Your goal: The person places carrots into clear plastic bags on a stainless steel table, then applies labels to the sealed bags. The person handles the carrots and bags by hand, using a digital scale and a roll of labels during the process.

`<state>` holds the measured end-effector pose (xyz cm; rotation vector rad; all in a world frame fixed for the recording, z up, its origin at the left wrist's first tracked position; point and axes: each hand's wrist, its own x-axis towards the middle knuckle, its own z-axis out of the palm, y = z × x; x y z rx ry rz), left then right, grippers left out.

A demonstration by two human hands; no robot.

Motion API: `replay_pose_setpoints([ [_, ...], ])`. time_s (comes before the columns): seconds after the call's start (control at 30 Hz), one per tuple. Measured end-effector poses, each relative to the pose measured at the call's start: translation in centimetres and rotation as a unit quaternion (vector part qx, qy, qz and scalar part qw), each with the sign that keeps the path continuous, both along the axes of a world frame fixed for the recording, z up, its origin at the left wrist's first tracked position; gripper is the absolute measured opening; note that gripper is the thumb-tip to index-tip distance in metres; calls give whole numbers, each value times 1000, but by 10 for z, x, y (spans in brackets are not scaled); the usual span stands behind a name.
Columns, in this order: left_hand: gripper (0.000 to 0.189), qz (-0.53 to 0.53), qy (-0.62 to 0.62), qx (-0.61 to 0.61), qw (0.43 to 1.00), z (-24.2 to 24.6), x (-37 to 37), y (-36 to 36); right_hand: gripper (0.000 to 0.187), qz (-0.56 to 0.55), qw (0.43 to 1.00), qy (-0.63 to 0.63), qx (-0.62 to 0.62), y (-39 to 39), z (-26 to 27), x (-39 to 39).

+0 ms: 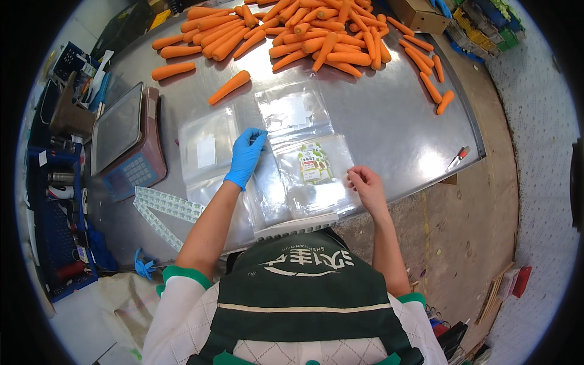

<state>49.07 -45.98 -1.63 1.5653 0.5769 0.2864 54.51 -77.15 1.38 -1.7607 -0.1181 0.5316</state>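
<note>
Stacks of clear plastic bags lie on a metal table in front of me. My left hand (247,156), in a blue glove, hovers over or rests at the gap between the left bags (206,150) and the right ones, thumb and fingertips together; whether it holds anything is unclear. My bare right hand (366,186) is at the right edge of the near right bag stack (292,196), fingers curled; a bag edge between them cannot be made out. A green-and-white printed label (315,165) shows on that stack. White labels lie on the other stacks.
A large pile of carrots (328,41) covers the back of the metal table (378,118). At left stand a weighing scale (132,141) and a blue crate (59,219). A strip of stickers (166,204) lies near the scale. A red-handled knife (458,156) lies near the right edge.
</note>
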Motion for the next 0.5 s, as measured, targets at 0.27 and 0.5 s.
replay_pose_setpoints([
  [0.27, 26, -378, 219, 251, 864, 45, -64, -40, 27, -25, 962, -220, -160, -31, -29, -15],
  [0.5, 27, -379, 189, -20, 905, 25, -150, -50, 35, 206, 969, -106, -89, -27, 8, -81],
])
